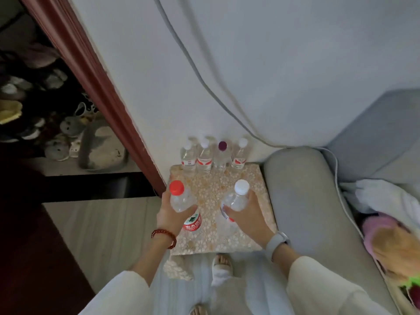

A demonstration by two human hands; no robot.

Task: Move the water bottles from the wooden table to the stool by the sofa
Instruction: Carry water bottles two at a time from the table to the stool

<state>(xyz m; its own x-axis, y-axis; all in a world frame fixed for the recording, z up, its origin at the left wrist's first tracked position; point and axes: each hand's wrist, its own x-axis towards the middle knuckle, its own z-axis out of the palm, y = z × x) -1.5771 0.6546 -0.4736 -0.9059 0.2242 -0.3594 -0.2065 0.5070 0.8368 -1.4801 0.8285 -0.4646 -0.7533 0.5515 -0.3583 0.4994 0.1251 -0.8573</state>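
Observation:
A square stool [213, 189] with a speckled beige top stands against the wall beside the grey sofa arm [302, 201]. Several clear water bottles [204, 158] stand in a row at its far edge; one has a purple cap [222, 145]. My left hand [172, 214] grips a red-capped bottle [181, 198] with a red and green label, held upright over the stool's left side. My right hand [245, 214] grips a white-capped bottle [236, 198] over the stool's right side. Whether either held bottle touches the stool top I cannot tell.
A dark red door frame [95, 87] runs diagonally at left, with shoes [56, 142] on the floor behind it. A grey cable [204, 76] hangs down the white wall. Clothes and a pink item [386, 228] lie on the sofa seat. My slippered foot [221, 267] is under the stool's near edge.

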